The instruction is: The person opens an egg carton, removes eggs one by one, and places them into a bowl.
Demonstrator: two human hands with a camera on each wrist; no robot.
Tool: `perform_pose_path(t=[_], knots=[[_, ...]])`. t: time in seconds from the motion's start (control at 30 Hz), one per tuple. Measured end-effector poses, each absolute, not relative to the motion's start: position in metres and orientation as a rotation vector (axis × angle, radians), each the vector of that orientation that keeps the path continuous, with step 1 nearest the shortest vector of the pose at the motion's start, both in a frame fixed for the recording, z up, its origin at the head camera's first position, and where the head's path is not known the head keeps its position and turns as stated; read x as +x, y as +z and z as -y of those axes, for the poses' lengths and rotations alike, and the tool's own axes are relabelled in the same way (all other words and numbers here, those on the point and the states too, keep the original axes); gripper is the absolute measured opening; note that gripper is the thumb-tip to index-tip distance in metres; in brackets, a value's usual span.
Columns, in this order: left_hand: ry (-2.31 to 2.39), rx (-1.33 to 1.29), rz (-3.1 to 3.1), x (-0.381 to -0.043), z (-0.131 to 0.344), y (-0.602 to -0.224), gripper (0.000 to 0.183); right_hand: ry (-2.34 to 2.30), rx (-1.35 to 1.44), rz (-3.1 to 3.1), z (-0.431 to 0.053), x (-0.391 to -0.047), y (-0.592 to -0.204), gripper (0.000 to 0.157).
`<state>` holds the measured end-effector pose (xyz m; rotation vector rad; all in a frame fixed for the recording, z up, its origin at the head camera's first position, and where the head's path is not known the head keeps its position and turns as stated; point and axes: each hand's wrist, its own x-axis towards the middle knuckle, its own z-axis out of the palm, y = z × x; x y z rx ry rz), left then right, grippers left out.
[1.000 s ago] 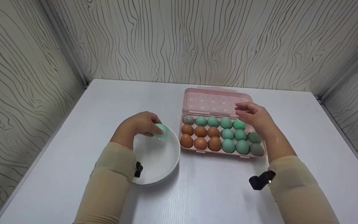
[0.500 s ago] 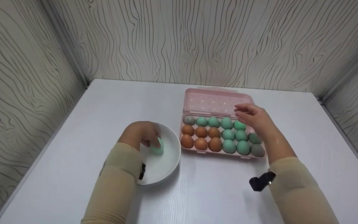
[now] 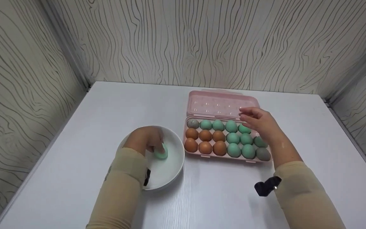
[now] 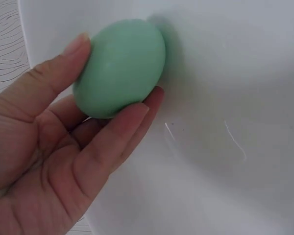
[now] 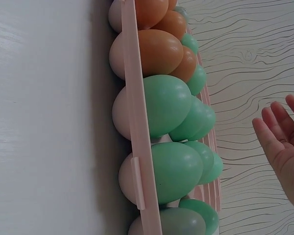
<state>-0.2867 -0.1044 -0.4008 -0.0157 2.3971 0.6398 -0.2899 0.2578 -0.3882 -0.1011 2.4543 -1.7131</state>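
Note:
My left hand [image 3: 148,138] is down inside a white bowl [image 3: 173,162] and grips a pale green egg [image 3: 161,153] between thumb and fingers. In the left wrist view the egg [image 4: 122,66] lies close to the bowl's white inner surface. My right hand [image 3: 259,122] hovers over the right end of a pink egg carton [image 3: 227,156], its fingers loosely bent around nothing. In the right wrist view that hand [image 5: 286,142] appears at the right edge, apart from the eggs. The carton holds rows of brown eggs [image 3: 205,147] and green eggs [image 3: 233,149].
Behind the egg rows the carton's pink lid [image 3: 222,103] lies folded back. The carton stands just right of the bowl on a white table [image 3: 208,190]. Patterned panels [image 3: 189,41] wall in the back and both sides.
My left hand has moved from the bowl's far rim down into the bowl, taking the green egg with it. My right hand has stayed nearly still over the carton.

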Motion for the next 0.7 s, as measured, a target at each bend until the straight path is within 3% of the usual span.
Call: perform_pose_path(t=[0.33, 0.7], knots=[[0.669, -0.049, -2.382, -0.2866, 0.1038, -0.402, 0.031, -1.708, -0.133, -2.457, -0.2578, -0.29, -0.3918, 0.057], [0.606, -0.015, -2.411, -0.2878, 0.1057, -0.4022, 0.02, -1.646, -0.137, -2.491, -0.2605, -0.2895, -0.3914, 0.05]])
